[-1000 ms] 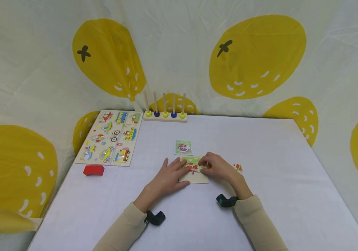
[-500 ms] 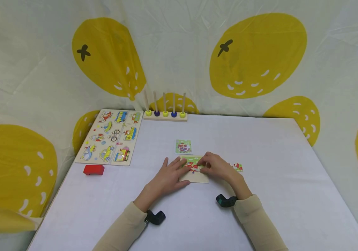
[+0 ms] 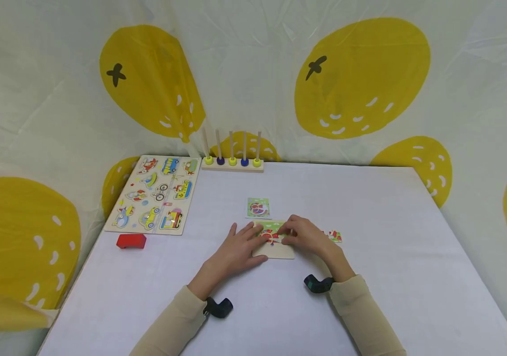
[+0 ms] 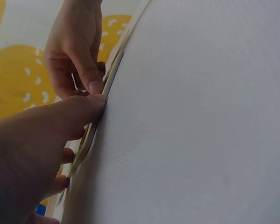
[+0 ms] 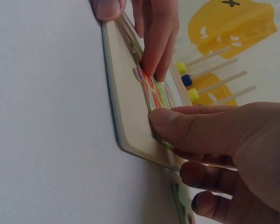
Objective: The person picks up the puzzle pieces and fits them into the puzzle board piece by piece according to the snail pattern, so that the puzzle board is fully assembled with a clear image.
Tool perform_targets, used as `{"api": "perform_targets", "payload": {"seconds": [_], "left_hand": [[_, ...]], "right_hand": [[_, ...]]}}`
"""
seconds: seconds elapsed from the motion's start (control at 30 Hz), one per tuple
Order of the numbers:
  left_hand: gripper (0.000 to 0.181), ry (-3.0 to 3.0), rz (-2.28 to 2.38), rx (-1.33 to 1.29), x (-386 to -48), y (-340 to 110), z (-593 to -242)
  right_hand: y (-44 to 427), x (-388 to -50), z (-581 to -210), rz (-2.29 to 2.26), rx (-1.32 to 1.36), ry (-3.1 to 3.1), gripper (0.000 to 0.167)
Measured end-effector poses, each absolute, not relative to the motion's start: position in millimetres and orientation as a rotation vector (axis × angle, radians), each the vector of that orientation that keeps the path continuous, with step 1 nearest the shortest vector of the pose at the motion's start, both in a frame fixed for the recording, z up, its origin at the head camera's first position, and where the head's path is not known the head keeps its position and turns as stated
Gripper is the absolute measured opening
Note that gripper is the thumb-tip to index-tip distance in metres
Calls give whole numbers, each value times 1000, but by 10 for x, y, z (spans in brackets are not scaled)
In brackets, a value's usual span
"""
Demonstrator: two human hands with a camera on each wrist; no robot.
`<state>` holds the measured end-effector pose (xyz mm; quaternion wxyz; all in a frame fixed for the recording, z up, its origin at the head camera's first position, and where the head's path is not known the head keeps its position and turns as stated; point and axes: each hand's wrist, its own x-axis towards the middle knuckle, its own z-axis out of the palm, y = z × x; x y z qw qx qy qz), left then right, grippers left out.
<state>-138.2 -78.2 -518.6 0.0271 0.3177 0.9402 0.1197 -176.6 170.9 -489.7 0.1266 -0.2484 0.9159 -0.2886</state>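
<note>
A small wooden puzzle board (image 3: 276,252) lies flat, its upper part covered by green and red picture pieces (image 5: 153,93) and its near part bare wood. My left hand (image 3: 234,250) spreads over the left side; its fingertips press on the pieces while the thumb rests at the board's near edge. From the right, my right hand (image 3: 309,237) pinches a puzzle piece (image 5: 166,144) between thumb and fingers, at the board's right end. My fingers partly cover this piece. Just right of that hand lies a loose puzzle piece (image 3: 335,236), partly hidden.
Behind the board lies a small square picture puzzle (image 3: 258,207). A vehicle peg puzzle (image 3: 151,195) is at the back left, with a red block (image 3: 131,241) in front of it. At the back edge stands a peg stand (image 3: 233,167) with yellow and blue beads.
Both hands stay almost still on the board. The whole head view has shifted slightly to the left.
</note>
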Motion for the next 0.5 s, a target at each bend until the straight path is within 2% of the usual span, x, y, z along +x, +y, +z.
{"api": "perform_targets", "payload": {"seconds": [0.5], "left_hand": [[67, 2836, 415, 935, -1432, -893, -5128]], "right_hand": [[1710, -1743, -4879, -819, -687, 2671, 25]]}}
